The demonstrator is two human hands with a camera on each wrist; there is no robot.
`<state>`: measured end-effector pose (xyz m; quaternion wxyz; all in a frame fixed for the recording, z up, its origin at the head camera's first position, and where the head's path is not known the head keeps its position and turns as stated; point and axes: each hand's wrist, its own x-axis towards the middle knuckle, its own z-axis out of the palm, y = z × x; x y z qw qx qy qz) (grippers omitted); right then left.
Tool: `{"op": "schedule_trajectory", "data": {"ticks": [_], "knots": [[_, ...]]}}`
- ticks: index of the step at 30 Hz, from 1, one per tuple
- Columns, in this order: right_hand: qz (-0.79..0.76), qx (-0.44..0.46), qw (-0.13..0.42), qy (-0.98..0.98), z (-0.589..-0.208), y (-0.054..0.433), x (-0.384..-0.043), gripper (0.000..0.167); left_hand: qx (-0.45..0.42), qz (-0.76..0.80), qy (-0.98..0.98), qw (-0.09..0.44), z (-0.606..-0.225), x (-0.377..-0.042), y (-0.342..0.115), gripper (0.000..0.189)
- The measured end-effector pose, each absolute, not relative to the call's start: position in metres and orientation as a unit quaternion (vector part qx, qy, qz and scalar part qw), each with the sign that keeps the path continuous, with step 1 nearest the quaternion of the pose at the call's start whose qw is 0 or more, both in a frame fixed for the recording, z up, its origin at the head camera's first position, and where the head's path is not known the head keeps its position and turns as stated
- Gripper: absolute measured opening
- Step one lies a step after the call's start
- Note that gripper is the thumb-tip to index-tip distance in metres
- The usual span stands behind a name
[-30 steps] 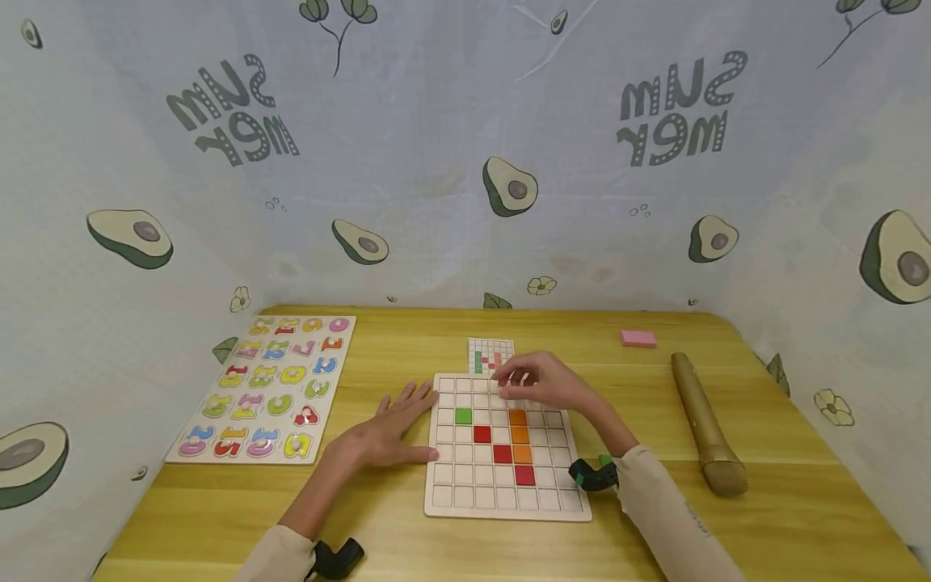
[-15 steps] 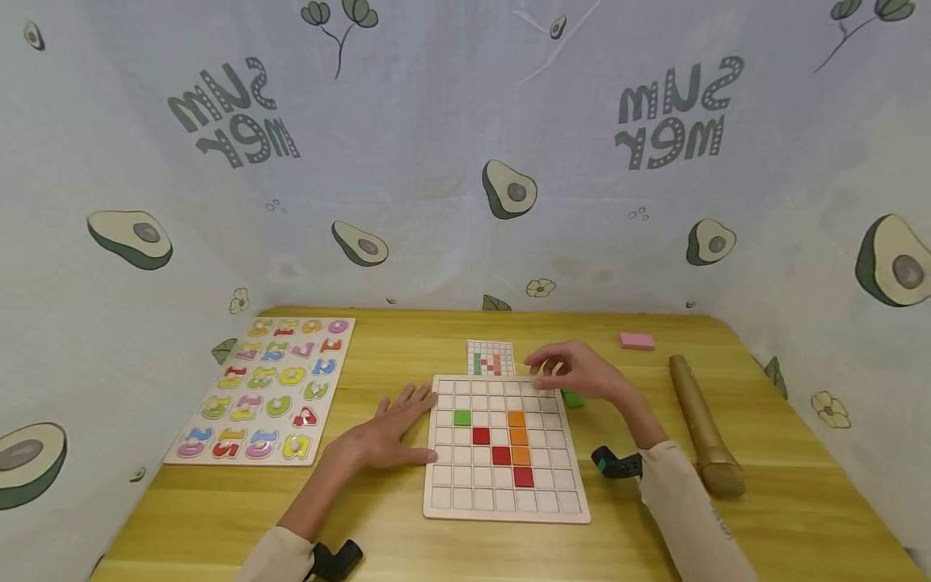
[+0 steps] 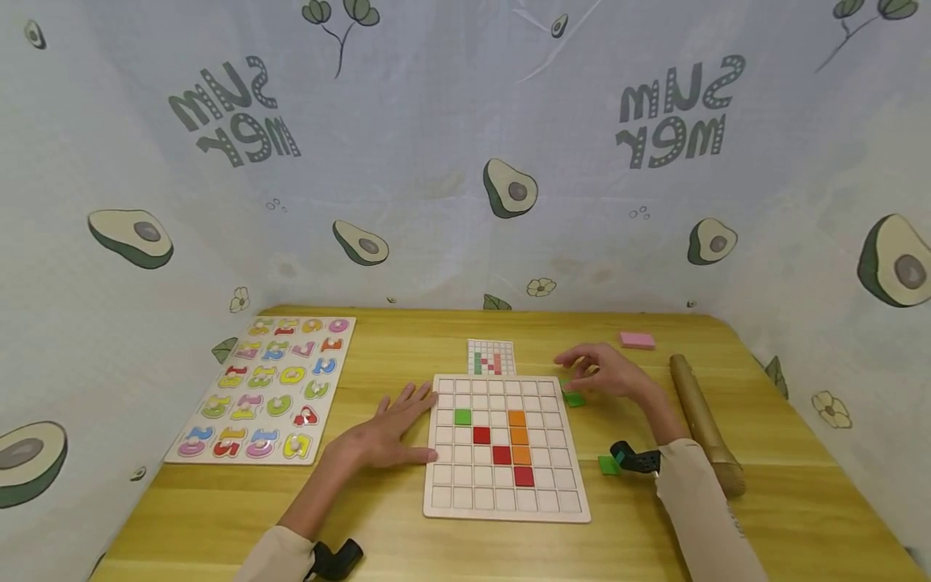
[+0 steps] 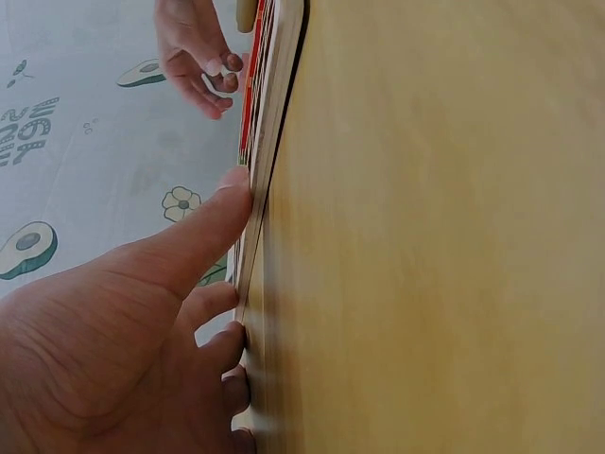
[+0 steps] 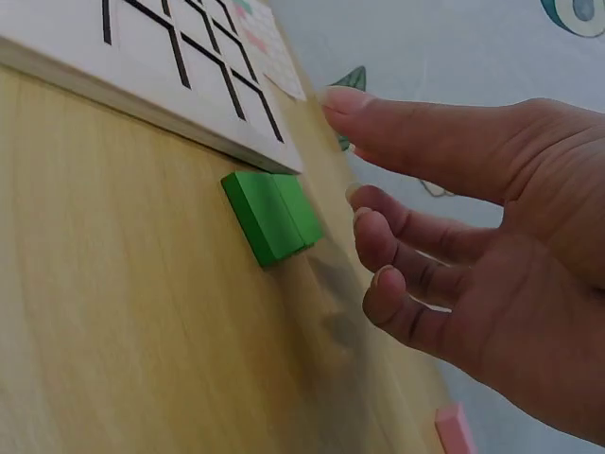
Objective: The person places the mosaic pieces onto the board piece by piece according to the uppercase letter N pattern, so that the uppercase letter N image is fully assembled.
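Observation:
A pale square grid board [image 3: 465, 477] lies in the middle of the head view. Set in its cells are one green tile [image 3: 462, 417], several red tiles [image 3: 502, 455] and several orange tiles [image 3: 519, 436]. My left hand [image 3: 381, 436] rests with spread fingers against the board's left edge. Off the board's far right corner, my right hand [image 3: 604, 372] hovers over green tiles [image 3: 575, 399], fingers loosely bent and holding nothing. In the right wrist view, two green tiles [image 5: 269, 213] lie side by side near the board's corner, apart from the fingers.
Behind the board lies a small printed grid card [image 3: 490, 356]. A number puzzle [image 3: 291, 396] is at left. To the right are a pink block [image 3: 637, 340], a brown microphone-shaped object [image 3: 698, 412] and another green tile [image 3: 608, 465], near the black wrist camera [image 3: 633, 457].
My right hand has moved rightward from over the board's far edge to above the green tiles, uncovering the board's upper right cells. The left hand stays put.

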<state>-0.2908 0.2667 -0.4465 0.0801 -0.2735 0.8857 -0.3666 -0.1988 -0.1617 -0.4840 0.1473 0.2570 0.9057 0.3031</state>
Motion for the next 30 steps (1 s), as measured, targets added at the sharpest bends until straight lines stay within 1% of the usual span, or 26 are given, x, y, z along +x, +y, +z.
{"op": "schedule_trajectory", "data": {"ticks": [4,11,18,27,30], "knots": [[-0.367,-0.265,0.094,0.887,-0.451,0.271,-0.292,0.041,0.257,0.299,0.907,0.147,-0.486,-0.200,-0.162,0.098],[-0.371,-0.255,0.093,0.888,-0.455,0.275,-0.290,0.028,0.258,0.299,0.907,0.147,-0.488,-0.202,-0.162,0.098],[-0.359,-0.250,0.083,0.895,-0.460,0.276,-0.294,0.023,0.255,0.290,0.910,0.151,-0.489,-0.205,-0.162,0.099],[-0.334,-0.207,0.084,0.916,-0.458,0.270,-0.292,0.016,0.252,0.290,0.911,0.149,-0.493,-0.205,-0.163,0.099],[-0.330,-0.202,0.086,0.918,-0.457,0.268,-0.290,0.017,0.250,0.290,0.911,0.152,-0.491,-0.203,-0.163,0.098]]}}
